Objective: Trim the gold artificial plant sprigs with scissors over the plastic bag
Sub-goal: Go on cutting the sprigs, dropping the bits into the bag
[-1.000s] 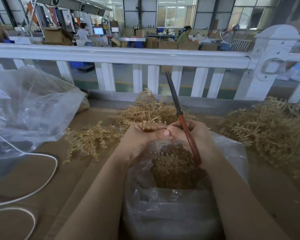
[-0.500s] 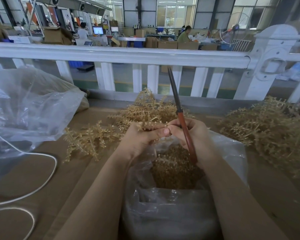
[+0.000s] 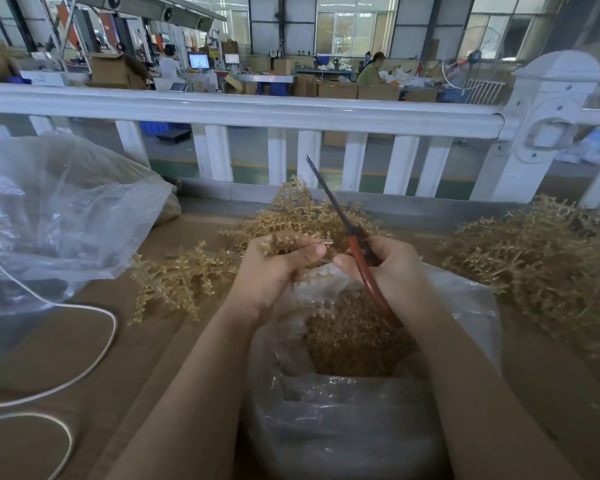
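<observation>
The left hand point(image 3: 274, 268) pinches a gold sprig point(image 3: 284, 241) over the open plastic bag point(image 3: 361, 393) on the worktop point(image 3: 146, 341). The right hand point(image 3: 392, 271) has its fingers wrapped round the red-handled scissors point(image 3: 355, 244), blades pointing up and nearly together.

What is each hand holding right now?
Left hand: grips a gold sprig.
Right hand: grips the red-handled scissors, blades pointing up.

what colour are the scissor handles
Reddish-brown handles on the dark-bladed scissors, gripped by the right hand; head view.
</observation>
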A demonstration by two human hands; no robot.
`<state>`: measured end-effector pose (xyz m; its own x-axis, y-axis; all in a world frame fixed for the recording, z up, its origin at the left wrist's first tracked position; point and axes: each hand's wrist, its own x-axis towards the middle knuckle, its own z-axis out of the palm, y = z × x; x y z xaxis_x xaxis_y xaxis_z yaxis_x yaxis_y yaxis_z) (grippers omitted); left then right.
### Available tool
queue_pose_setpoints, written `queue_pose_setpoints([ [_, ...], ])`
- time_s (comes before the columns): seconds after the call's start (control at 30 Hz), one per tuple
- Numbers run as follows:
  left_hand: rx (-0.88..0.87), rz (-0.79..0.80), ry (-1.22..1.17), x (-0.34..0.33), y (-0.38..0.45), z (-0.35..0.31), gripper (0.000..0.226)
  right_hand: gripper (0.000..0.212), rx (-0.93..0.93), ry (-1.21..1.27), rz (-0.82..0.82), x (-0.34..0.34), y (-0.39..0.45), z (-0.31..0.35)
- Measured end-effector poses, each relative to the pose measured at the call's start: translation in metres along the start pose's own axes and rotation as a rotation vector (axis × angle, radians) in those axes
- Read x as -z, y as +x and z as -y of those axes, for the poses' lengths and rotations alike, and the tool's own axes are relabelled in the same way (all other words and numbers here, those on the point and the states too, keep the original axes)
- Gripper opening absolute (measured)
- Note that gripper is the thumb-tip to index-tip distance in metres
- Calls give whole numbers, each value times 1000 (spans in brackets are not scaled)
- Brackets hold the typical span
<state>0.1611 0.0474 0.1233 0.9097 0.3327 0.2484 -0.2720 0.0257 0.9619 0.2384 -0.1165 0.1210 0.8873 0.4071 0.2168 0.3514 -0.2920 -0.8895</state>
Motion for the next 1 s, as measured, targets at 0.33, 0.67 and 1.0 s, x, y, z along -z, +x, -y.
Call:
queue_pose_setpoints([
  [0.33, 49, 218, 341, 9, 4, -1, 9, 8, 45, 101, 60, 2, -1, 0],
  [0.67, 75, 142, 128, 4, 2, 3, 29, 11, 50, 169, 84, 2, -2, 3],
  [1.0, 24, 163, 98, 6, 1, -2, 11, 41, 52, 7, 27, 12, -1, -2],
])
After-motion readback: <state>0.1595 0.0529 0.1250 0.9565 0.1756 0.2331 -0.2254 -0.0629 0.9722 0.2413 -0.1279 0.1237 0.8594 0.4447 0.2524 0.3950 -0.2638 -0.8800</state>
